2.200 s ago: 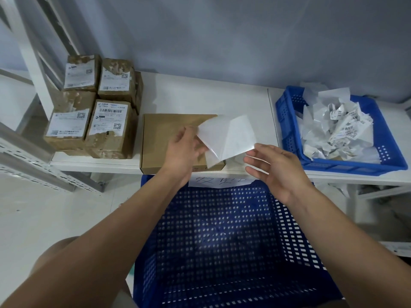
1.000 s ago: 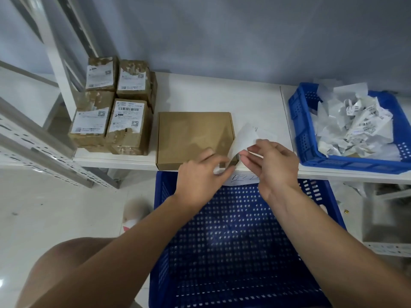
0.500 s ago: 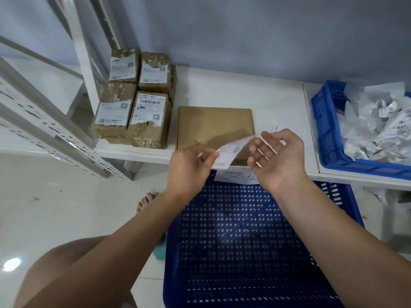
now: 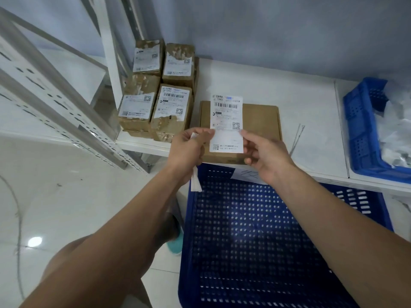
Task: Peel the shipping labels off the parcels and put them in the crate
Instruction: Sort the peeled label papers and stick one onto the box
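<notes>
A white shipping label (image 4: pixel 226 117) with barcodes is held upright, printed side facing me, above a flat brown parcel (image 4: pixel 260 121) on the white shelf. My left hand (image 4: pixel 188 150) pinches the label's left edge and also holds a strip of white paper that hangs below it. My right hand (image 4: pixel 264 152) pinches the label's right edge. Several labelled brown parcels (image 4: pixel 155 94) are stacked at the shelf's left. A blue crate (image 4: pixel 360 134) holding peeled labels sits at the right.
A large empty blue perforated crate (image 4: pixel 266 241) stands below the shelf, in front of me, with a paper tag on its far rim. Grey shelf uprights (image 4: pixel 55 90) rise at the left. A thin wire (image 4: pixel 297 138) lies on the white shelf (image 4: pixel 311 96).
The label was folded and half flat in my left hand half a second ago; now both hands hold it spread and upright. The camera view shifted left.
</notes>
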